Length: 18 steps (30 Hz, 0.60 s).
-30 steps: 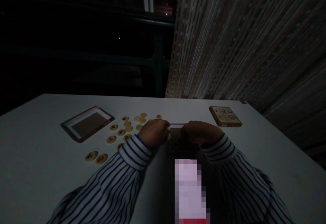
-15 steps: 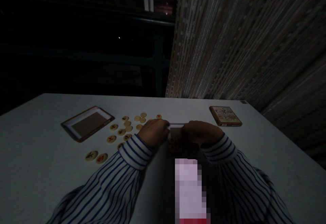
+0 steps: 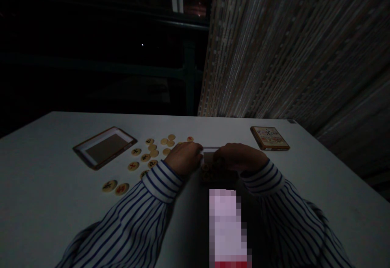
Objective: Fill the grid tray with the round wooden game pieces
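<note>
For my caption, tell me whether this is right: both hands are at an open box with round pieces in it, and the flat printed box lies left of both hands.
Left is wrong: the head view shows the flat printed box right of the left hand and right hand, which are at the open box with round pieces in it.

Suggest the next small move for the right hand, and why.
I'd probably have the right hand snug the pieces in the open box toward its near end: some sit there, bare floor shows beyond, and the left hand holds its left side. Too dark to tell whether the right hand grips a piece.
</note>
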{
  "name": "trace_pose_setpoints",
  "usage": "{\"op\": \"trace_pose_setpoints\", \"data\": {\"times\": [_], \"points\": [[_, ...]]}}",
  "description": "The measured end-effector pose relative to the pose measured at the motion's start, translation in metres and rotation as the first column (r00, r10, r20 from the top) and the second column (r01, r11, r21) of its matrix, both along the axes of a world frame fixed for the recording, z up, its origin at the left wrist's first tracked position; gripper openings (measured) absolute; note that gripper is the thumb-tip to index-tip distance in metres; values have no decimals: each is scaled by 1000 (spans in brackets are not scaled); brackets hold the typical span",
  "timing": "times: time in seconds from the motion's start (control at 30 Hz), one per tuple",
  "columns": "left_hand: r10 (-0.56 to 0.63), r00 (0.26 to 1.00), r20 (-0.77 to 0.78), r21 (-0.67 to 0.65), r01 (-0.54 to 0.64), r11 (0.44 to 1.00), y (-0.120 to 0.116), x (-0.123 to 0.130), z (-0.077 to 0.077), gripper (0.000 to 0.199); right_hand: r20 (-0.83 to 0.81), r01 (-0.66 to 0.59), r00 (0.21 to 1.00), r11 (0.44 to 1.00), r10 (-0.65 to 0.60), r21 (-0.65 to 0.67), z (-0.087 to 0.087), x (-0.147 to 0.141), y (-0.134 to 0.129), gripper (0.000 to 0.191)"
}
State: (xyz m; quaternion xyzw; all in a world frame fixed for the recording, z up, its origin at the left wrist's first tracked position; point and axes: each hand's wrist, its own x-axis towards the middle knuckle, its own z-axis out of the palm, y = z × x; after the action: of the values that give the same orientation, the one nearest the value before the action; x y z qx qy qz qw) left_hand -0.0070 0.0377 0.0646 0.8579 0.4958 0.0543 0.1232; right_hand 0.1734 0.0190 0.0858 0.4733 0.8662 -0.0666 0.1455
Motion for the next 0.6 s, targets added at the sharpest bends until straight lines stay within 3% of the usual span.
{"op": "trace_pose_setpoints", "data": {"times": [0.6], "points": [[-29,998,48,-13,30,999,-1,-1,1,31,-7,33,999,999,-33,-36,7,-6,-5,30]]}}
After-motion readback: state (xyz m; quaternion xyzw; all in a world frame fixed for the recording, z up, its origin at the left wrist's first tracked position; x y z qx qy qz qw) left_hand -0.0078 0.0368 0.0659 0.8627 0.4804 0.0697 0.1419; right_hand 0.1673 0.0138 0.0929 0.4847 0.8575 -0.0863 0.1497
